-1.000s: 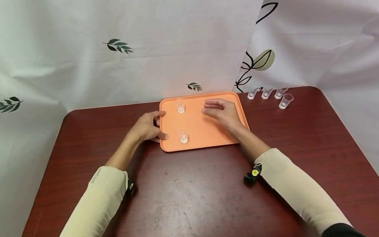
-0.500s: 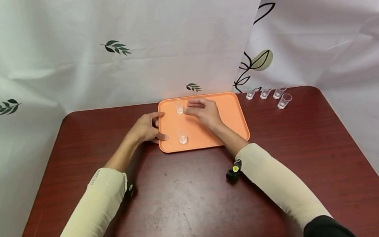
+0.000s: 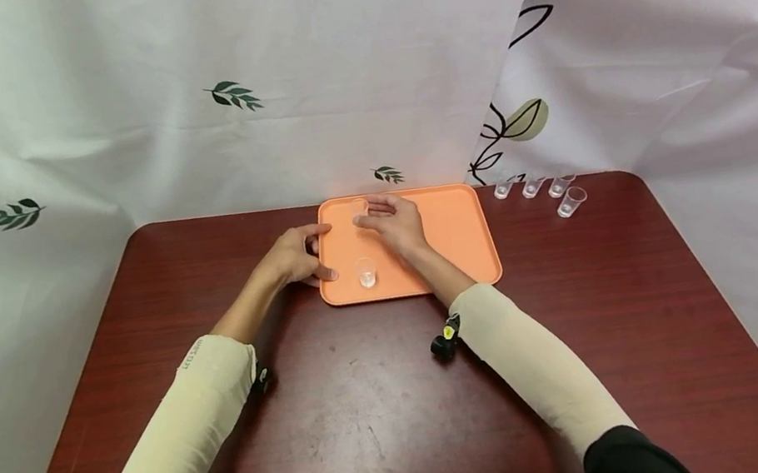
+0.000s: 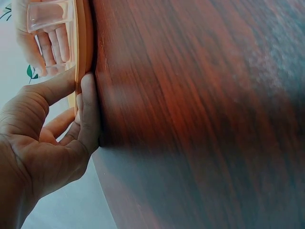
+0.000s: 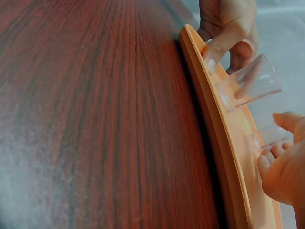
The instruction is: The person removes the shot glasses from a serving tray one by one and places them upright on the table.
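**Two hands at the orange tray**

While the left hand (image 3: 295, 257) is gripping the left rim of the orange tray (image 3: 455, 236) — thumb on top, fingers curled beneath the edge — the right hand (image 3: 392, 221) is reaching to the far cup (image 3: 359, 207) at the tray's back left, fingertips touching it; whether they are pinching it I cannot tell. A near cup (image 3: 366, 272) is standing upright by the tray's front edge, just beside the left thumb. Four more clear cups (image 3: 540, 193) are sitting on the worktop (image 3: 381, 422) — right of the tray.
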Demonstrator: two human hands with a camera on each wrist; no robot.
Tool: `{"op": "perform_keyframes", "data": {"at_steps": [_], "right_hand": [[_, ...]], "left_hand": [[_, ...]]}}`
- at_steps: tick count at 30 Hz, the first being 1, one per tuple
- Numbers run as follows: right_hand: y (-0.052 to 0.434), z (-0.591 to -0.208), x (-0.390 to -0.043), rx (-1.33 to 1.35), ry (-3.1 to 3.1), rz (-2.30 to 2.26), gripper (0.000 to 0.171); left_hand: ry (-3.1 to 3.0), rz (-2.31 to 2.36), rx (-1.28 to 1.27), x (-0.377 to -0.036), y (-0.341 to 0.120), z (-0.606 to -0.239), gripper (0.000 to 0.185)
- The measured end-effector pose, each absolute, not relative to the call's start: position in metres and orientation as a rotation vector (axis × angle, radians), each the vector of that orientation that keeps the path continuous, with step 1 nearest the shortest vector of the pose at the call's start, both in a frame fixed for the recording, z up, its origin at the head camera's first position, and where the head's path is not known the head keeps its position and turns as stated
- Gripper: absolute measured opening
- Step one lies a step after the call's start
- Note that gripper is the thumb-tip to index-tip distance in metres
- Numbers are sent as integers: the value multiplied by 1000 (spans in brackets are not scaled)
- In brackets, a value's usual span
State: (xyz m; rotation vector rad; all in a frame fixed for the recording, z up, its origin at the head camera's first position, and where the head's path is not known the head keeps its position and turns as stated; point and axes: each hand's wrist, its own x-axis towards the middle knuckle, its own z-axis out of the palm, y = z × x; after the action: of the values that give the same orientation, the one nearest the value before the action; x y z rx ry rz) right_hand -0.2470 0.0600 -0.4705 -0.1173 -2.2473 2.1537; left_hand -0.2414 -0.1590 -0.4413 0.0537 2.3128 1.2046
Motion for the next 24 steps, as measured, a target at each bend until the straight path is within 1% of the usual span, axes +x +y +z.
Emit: {"op": "perform_keyframes", "data": {"at_steps": [14, 24], "right_hand": [[52, -472, -245, -148, -2297, 2078, 36], [62, -470, -231, -52, -2284, 2128, 37]], "left_hand": [[2310, 1220, 55, -242, -159, -442, 103], [2316, 1229, 57, -241, -158, -443, 102]]}}
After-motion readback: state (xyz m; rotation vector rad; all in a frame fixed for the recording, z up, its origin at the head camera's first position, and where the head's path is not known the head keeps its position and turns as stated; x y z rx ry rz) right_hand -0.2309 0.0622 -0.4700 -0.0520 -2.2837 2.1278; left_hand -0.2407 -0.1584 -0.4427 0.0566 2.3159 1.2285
